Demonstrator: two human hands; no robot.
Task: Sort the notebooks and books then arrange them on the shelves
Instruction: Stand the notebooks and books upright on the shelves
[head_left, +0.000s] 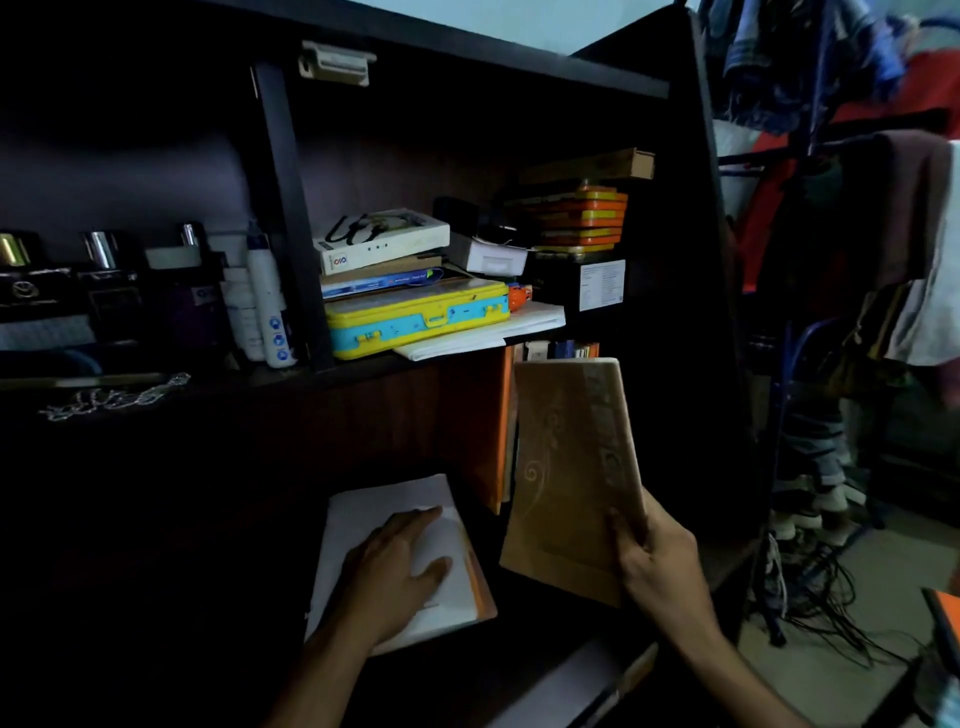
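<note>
Single head cam, wide-angle, looking forward and slightly down into a dark shelf unit (483, 358) at close range (arm's reach). Both forearms enter from the near edge; clothes rack (852, 218) fills the right margin.

Right hand (655, 553) grips brown book (571, 483); left hand (402, 564) on white notebook (384, 501).

On the lower shelf (545, 613) a flat book (363, 514) is pressed under the left hand (400, 561). To its right a second book (571, 467) is held upright by the right hand (654, 556), before a row of standing books (506, 426). On the shelf above, a case (415, 317) is placed under a stack of books (382, 254). Bottles (265, 301) are seen to the left, behind a divider (291, 218).
</note>
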